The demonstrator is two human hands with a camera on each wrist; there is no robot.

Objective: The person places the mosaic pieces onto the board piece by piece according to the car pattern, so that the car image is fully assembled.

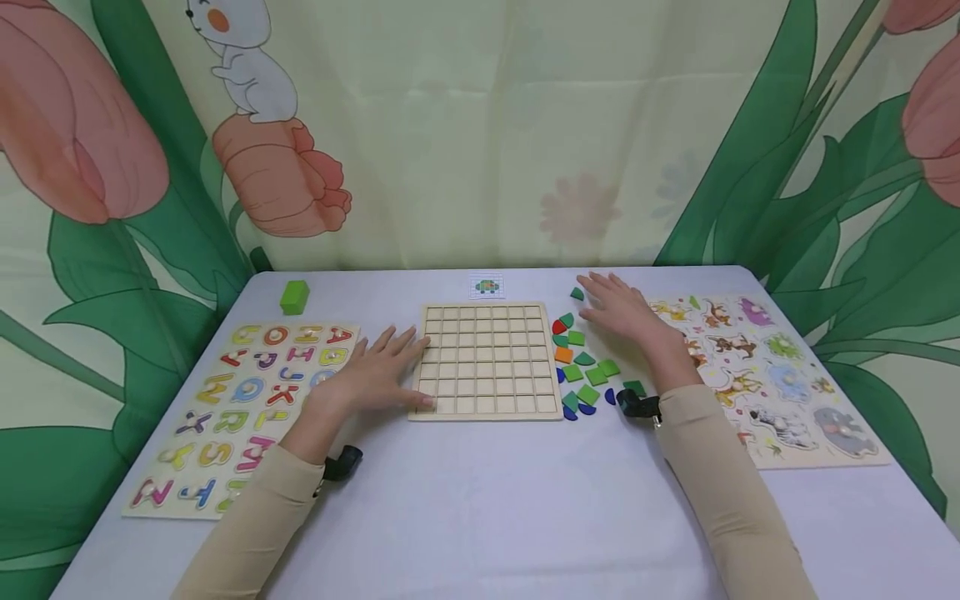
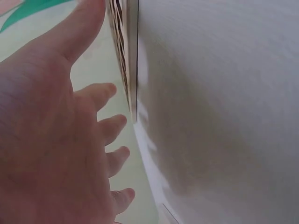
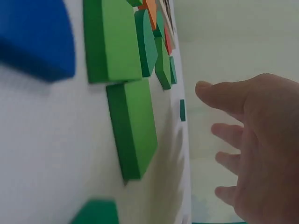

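A wooden grid board (image 1: 487,362) with bare square cells lies mid-table. My left hand (image 1: 378,375) is spread at its left edge, thumb and fingertips over or against the rim; whether they touch, I cannot tell. In the left wrist view the left hand (image 2: 56,130) holds nothing. My right hand (image 1: 618,308) hovers with extended fingers beyond the loose pieces, nearest a dark green quarter-round piece (image 1: 577,293). The right wrist view shows the right hand (image 3: 266,144) without anything in it, above green square blocks (image 3: 133,130) and a blue piece (image 3: 37,37).
An alphabet puzzle (image 1: 213,454) lies left, and an animal puzzle (image 1: 787,383) right. A green block (image 1: 295,297) stands at the back left. Behind the board lies a small picture card (image 1: 487,286). An orange square (image 1: 564,355) and a red piece (image 1: 558,327) sit among the loose pieces.
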